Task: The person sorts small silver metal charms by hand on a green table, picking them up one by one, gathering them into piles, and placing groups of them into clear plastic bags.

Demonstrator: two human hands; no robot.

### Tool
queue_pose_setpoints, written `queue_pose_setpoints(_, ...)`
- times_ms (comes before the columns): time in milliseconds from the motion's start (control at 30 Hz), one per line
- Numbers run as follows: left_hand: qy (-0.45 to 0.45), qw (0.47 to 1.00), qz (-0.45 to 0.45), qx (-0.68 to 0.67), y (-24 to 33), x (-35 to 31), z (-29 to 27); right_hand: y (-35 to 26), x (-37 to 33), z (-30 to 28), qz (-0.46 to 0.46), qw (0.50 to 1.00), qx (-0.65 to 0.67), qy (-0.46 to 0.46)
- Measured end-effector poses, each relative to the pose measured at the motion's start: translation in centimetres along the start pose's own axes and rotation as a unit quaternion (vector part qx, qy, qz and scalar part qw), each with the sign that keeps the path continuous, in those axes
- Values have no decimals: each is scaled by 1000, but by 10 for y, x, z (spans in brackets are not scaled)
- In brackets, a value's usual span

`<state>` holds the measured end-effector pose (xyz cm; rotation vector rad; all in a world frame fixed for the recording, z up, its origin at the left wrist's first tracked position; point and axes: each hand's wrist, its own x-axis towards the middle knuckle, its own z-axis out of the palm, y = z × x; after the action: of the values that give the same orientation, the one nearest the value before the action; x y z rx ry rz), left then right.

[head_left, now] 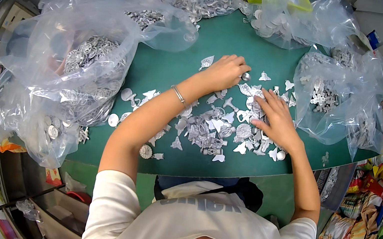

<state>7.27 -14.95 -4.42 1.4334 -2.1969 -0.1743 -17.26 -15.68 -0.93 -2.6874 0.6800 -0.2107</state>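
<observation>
Metal pieces (210, 130) are lying scattered on the green counter (170, 65). We are pinching one small round silver piece (246, 76) with our left hand (225, 72), fingers curled shut on it. Our right hand (275, 118) is lying open, fingers spread, pressing the pile. Clear plastic bags (74, 64) of parts are crowding the counter's edges.

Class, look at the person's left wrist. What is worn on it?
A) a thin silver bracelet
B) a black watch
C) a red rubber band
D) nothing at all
A: a thin silver bracelet circles the wrist just behind the left hand, which rests over the small metal pieces on the green table.
</observation>
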Motion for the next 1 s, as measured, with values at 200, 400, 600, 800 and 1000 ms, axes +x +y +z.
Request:
queue_pose_setpoints(200, 102, 994, 7, -21, -4, -10, 0, -56, -27, 12, -55, 998, 28, -3)
queue_pose_setpoints(400, 231, 773, -328, -491, 19, -6, -14, -48, -42, 8, 15, 976, 183, 114)
queue_pose_setpoints(600, -26, 956, -214, -198, 59, -20, 5, -9, -26, 9, 196, 955, -129, 180)
queue_pose_setpoints(800, -127, 972, -196, -36, 75, -21, -6, -10, -20, -4, 189, 970, -140, 66)
queue_pose_setpoints(1000, -138, 947, -205, -205, 67, -20, -10, -5, -22, -2, 198, 970, 77, 121)
